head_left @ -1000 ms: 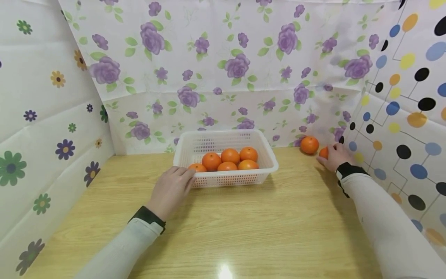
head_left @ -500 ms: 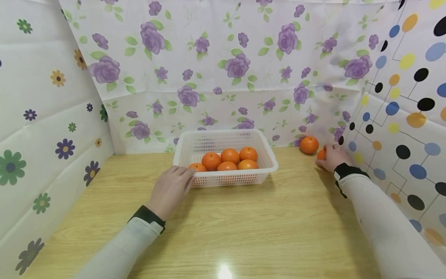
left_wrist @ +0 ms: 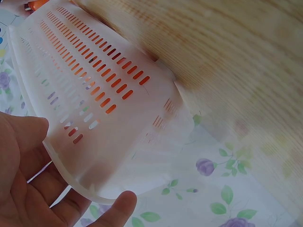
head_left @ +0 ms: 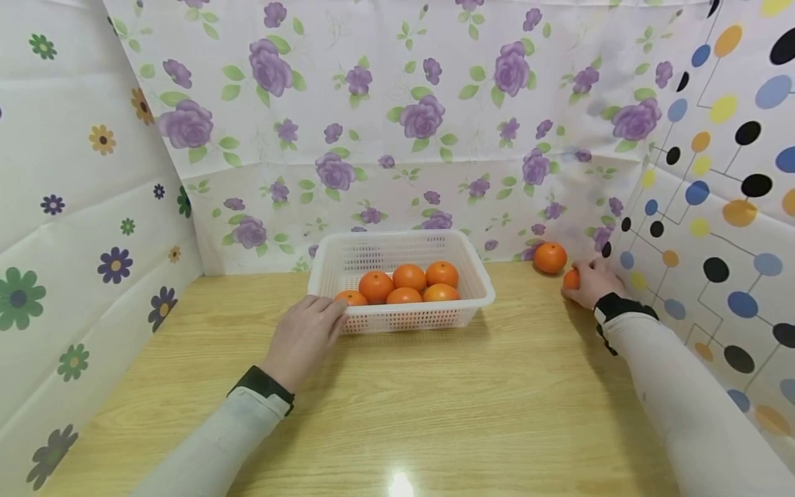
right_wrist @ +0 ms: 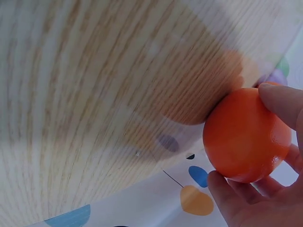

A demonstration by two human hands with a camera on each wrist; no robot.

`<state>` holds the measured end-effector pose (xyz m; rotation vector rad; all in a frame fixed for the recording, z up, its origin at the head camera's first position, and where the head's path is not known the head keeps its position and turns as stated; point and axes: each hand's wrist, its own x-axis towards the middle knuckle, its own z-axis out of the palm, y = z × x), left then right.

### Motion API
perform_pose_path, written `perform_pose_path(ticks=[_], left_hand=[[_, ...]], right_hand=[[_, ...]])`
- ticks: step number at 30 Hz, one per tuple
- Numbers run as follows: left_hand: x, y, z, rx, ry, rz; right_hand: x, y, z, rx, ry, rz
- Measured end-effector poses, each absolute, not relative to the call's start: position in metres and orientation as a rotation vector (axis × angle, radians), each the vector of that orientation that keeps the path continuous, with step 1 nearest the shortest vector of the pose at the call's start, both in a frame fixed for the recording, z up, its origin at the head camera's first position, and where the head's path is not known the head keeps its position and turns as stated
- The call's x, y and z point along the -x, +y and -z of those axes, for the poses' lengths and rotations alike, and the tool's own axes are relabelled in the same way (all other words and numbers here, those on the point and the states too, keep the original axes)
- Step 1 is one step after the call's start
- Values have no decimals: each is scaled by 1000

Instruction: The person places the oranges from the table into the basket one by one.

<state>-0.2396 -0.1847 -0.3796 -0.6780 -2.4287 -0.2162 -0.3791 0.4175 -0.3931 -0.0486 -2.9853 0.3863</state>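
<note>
A white perforated plastic basket (head_left: 417, 308) sits at the back of the table, with several mandarin oranges (head_left: 376, 286) inside. My left hand (head_left: 304, 338) holds its near left corner, thumb and fingers around the rim, as the left wrist view shows from the side. Over at the right, my right hand (head_left: 597, 283) grips a mandarin orange (right_wrist: 244, 137) low over the tabletop, thumb on one side and fingers on the other. Another mandarin orange (head_left: 550, 257) lies just behind and left of that hand, near the back wall.
The wood-grain table (head_left: 397, 393) ends at a purple-flowered cloth (head_left: 373, 138) behind the basket. A cloth with coloured dots (head_left: 720, 228) stands close to my right forearm, and a flower-printed one (head_left: 81, 228) borders the left side.
My right hand has shifted slightly left at the mandarin orange, which has moved a little left with it. The left hand and basket stay in place.
</note>
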Motion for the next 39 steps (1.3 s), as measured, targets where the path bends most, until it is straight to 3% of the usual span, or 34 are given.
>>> perform_pose_path(ticks=[15, 25, 39], left_hand=[[240, -184, 378, 680, -2422, 243], [240, -185, 380, 673, -2425, 254], [238, -183, 378, 648, -2463, 235]], right_hand=[[349, 390, 367, -33, -2938, -326], [366, 390, 372, -200, -2891, -281], [356, 354, 357, -395, -2822, -365]])
